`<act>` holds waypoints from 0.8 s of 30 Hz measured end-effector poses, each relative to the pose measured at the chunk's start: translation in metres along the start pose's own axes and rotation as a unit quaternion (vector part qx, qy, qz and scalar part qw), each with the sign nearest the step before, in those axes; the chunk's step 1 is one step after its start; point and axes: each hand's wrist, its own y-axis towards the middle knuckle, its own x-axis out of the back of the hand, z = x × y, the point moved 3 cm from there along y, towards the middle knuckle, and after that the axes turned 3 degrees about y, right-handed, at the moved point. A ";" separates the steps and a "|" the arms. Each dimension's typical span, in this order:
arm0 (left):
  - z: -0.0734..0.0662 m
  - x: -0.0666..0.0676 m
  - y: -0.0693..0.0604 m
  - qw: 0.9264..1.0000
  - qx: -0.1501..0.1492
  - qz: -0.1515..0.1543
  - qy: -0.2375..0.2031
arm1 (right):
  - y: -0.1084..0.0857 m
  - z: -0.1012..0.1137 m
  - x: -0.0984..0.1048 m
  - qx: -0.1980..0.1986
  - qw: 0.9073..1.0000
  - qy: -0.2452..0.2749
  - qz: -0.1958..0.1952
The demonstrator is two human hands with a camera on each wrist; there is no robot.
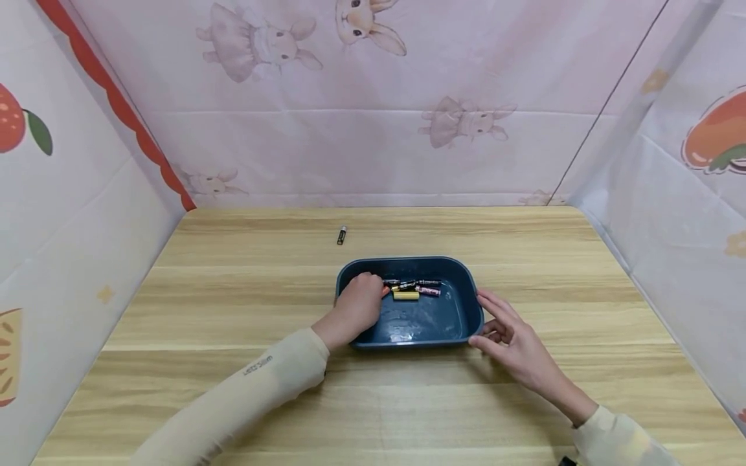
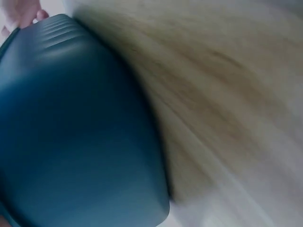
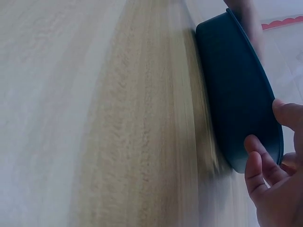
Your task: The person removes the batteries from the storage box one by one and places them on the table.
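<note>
A dark blue basin (image 1: pixel 414 343) stands on the wooden table; its outer wall (image 2: pixel 90 123) fills much of the left wrist view. Several batteries lie inside, among them a yellow one (image 1: pixel 406 296) and a pink one (image 1: pixel 428 291). My left hand (image 1: pixel 360 304) reaches over the left end into the basin, knuckles up, beside an orange battery (image 1: pixel 385 291); its fingertips are hidden, so whether it holds anything cannot be told. With thumb and fingers spread round the right end, my right hand (image 1: pixel 515 346) grips the basin, also seen in the right wrist view.
One black battery (image 1: pixel 342 235) lies on the table (image 1: pixel 245 259) behind the basin, towards its left end. A pink printed cloth (image 1: pixel 350 149) hangs behind the table, with white printed cloths at both sides. A small black object (image 1: pixel 566 461) shows at the bottom edge near the right sleeve.
</note>
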 end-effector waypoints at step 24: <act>0.070 0.183 0.007 0.932 0.153 -0.090 -0.317 | 0.000 0.005 0.000 -0.003 1.000 0.002 -0.005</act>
